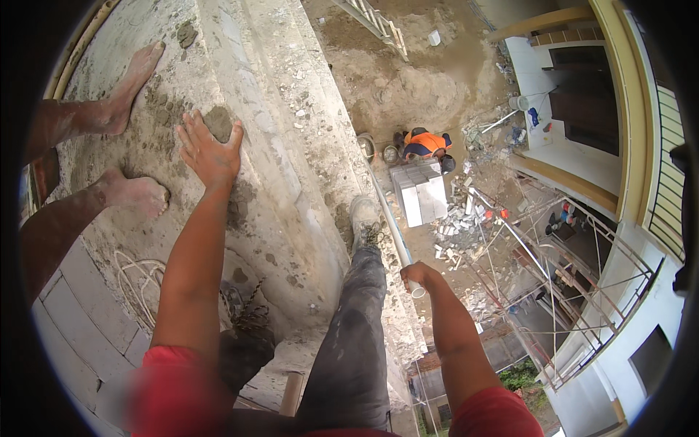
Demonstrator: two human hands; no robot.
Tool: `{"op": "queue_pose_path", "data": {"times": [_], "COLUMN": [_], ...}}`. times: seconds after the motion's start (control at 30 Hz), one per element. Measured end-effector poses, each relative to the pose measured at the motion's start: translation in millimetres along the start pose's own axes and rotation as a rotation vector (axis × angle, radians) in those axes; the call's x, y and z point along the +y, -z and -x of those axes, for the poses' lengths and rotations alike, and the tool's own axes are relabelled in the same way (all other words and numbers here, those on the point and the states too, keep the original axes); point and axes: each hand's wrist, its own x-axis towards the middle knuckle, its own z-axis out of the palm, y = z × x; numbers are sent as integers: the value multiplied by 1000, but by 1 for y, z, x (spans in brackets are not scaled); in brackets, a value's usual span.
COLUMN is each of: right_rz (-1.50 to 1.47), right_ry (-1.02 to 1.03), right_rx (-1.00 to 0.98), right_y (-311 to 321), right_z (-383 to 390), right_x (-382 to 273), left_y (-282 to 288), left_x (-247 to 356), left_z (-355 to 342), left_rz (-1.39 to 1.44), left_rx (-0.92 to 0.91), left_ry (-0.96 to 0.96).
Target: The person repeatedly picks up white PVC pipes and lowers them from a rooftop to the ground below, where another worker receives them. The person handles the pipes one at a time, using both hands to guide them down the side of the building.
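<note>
My left hand (212,151) lies flat on the rough concrete ledge (269,240), fingers spread, next to a small dark lump of mortar (218,122). Out past the ledge's right edge, my right hand (424,277) is wrapped round a long pale pipe (396,234) near its open upper end. The pipe slants down alongside the edge toward the ground; its lower end is hard to make out. My dusty shoe (362,215) rests on the ledge between my two arms.
At left stand another person's bare feet (135,191). Dark rope (251,315) and white cord (138,280) lie near my left arm. Beyond the edge is a drop: far below, a worker in an orange vest (426,143) bends beside stacked blocks (422,197). Metal scaffolding (582,291) stands at right.
</note>
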Motion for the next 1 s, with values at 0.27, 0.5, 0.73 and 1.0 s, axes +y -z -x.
{"op": "queue_pose_path", "data": {"times": [0.27,0.5,0.73,1.0], "right_rz": [686,888,903,1074], "right_ry": [-38,-8,-71,-20], "right_rx": [193,245,272,296], "right_y": [-2,6,57,98], "right_z": [-10,-101,-151,37], "right_x": [-58,-113,-157,-161], "left_y": [-1,3,5,6], "left_x": [-1,1,2,0], "left_z": [2,-2,-4,-2], "left_rz": [41,33,29,54], "left_rx": [47,10,-20,7], "left_ry": [-3,-14,-8,-38]}}
